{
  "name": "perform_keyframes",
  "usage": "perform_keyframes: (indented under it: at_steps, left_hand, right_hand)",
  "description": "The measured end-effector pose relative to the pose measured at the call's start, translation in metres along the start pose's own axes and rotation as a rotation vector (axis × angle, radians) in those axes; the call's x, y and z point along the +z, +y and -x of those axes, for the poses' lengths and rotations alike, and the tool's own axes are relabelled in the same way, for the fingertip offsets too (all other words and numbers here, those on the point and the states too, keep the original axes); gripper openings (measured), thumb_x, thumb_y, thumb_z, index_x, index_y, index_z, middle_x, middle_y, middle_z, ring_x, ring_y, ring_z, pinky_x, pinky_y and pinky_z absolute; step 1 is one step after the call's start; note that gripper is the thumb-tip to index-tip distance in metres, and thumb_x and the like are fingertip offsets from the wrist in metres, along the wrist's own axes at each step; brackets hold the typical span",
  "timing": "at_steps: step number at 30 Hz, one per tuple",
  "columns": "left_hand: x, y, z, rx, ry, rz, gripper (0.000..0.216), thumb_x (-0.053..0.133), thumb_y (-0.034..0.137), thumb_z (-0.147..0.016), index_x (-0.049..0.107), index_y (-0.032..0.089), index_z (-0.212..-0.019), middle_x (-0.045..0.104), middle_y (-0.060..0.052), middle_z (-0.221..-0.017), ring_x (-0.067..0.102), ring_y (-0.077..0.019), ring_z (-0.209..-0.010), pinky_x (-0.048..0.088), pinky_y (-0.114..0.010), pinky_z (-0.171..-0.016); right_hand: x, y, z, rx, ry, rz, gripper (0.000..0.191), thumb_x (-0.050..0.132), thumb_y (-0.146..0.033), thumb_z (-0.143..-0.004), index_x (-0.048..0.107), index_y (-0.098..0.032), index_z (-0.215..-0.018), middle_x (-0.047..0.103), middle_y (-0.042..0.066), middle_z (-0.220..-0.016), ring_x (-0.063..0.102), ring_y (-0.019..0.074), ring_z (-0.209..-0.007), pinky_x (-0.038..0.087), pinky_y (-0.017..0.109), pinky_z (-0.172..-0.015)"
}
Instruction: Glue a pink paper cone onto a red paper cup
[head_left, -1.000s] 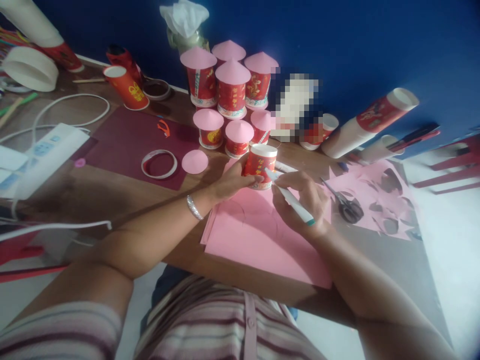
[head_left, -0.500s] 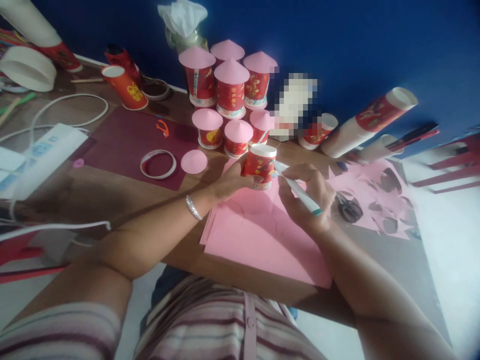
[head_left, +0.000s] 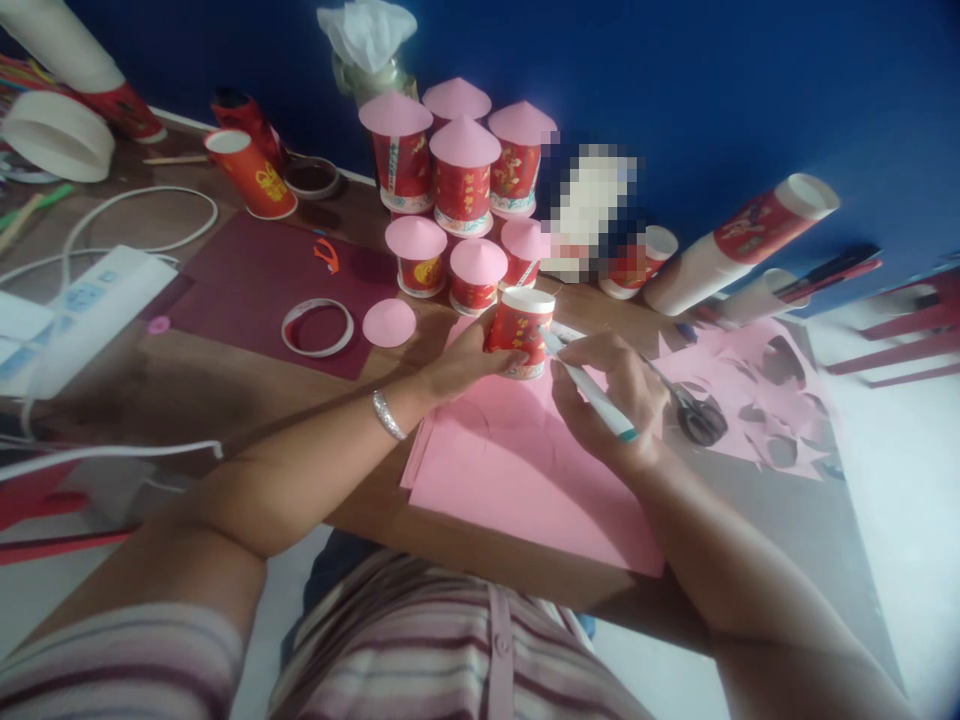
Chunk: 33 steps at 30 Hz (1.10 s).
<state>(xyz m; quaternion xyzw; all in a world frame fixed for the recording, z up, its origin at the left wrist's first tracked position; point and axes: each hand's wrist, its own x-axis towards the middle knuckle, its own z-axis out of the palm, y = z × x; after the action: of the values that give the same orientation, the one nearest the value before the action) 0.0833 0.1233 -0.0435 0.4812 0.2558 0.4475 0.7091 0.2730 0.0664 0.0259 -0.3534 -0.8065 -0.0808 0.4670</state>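
Two forearms [head_left: 330, 450] angle inward: left hand [head_left: 463, 367] grips red cup [head_left: 519, 328], right hand [head_left: 621, 388] pinches marker [head_left: 598, 402]. Cup stands upright, mouth up; marker slants, tip cupward.

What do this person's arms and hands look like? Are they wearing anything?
The left hand and right hand wear no gloves. A shiny silver bracelet circles the left wrist; none shows on the right. The left sleeve is short, with pale and dark reddish stripes. The right sleeve is out of view.
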Motion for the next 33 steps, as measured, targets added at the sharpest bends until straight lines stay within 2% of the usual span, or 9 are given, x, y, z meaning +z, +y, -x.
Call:
perform_keyframes:
  at_steps: [5,13,21,33]
  left_hand:
    - [0.0007,0.0010,0.0006,-0.012,0.023,-0.018,0.065,0.094,0.037,-0.072,0.068,0.023,-0.129,0.076,-0.007,-0.122,0.071,-0.0268,-0.116,0.058,-0.041,-0.099]
    - [-0.0023,-0.0053,-0.0011,0.004,-0.002,-0.010,0.068,0.093,0.039,-0.074,0.065,0.024,-0.134,0.075,-0.008,-0.124,0.072,-0.0274,-0.116,0.058,-0.041,-0.098]
    - [0.0047,0.0036,0.0012,-0.001,0.031,0.005,0.058,0.094,0.034,-0.072,0.071,0.023,-0.124,0.077,-0.007,-0.121,0.072,-0.0272,-0.115,0.058,-0.041,-0.097]
    - [0.0040,0.0025,0.0013,0.011,0.026,-0.005,0.058,0.094,0.035,-0.073,0.070,0.022,-0.124,0.077,-0.007,-0.120,0.073,-0.0263,-0.113,0.058,-0.042,-0.098]
  right_hand:
    - [0.0002,-0.0001,-0.0002,0.004,0.036,0.026,0.017,0.066,-0.010,-0.094,0.061,-0.024,-0.100,0.074,-0.002,-0.080,0.073,0.0151,-0.068,0.058,0.027,-0.060]
    - [-0.0008,-0.0008,-0.0016,-0.049,-0.005,0.025,0.017,0.065,-0.009,-0.094,0.061,-0.024,-0.100,0.075,-0.001,-0.080,0.073,0.0154,-0.067,0.057,0.028,-0.058]
    - [0.0032,0.0042,0.0017,0.004,0.052,0.081,0.014,0.066,-0.013,-0.095,0.060,-0.025,-0.097,0.073,-0.002,-0.078,0.073,0.0156,-0.068,0.058,0.028,-0.059]
    - [0.0032,0.0046,0.0002,0.006,0.044,0.027,0.018,0.068,-0.010,-0.094,0.060,-0.026,-0.101,0.073,-0.002,-0.081,0.073,0.0154,-0.070,0.057,0.026,-0.061]
